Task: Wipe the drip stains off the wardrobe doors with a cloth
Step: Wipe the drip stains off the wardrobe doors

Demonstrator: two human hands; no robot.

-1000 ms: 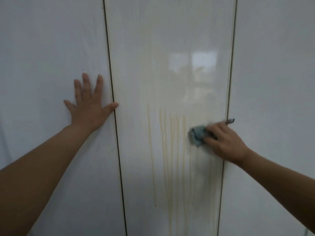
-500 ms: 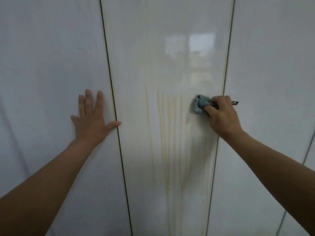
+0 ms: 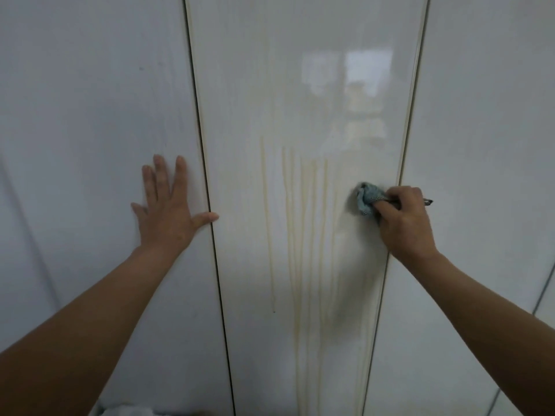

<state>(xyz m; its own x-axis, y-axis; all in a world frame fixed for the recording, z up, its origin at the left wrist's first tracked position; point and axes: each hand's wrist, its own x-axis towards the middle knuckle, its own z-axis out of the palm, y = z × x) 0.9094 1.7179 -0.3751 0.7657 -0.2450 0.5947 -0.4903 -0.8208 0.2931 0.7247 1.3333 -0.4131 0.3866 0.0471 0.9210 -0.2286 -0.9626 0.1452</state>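
Note:
Three glossy white wardrobe doors fill the view. The middle door [image 3: 249, 85] carries several yellowish drip stains [image 3: 303, 235] running down its centre. My right hand [image 3: 405, 223] grips a crumpled blue-grey cloth [image 3: 368, 199] and presses it against the middle door near its right edge, just right of the streaks. My left hand [image 3: 168, 211] lies flat with spread fingers on the left door [image 3: 90, 115], its thumb reaching the gap between the doors.
The right door [image 3: 486, 115] stands beside my right hand, with a dark seam between it and the middle door. A bit of white material [image 3: 126, 411] shows at the bottom edge below my left arm. Window light reflects high on the middle door.
My right hand with the cloth rose along the middle door's right side, then stayed near that height. My left hand has kept its flat hold on the left door.

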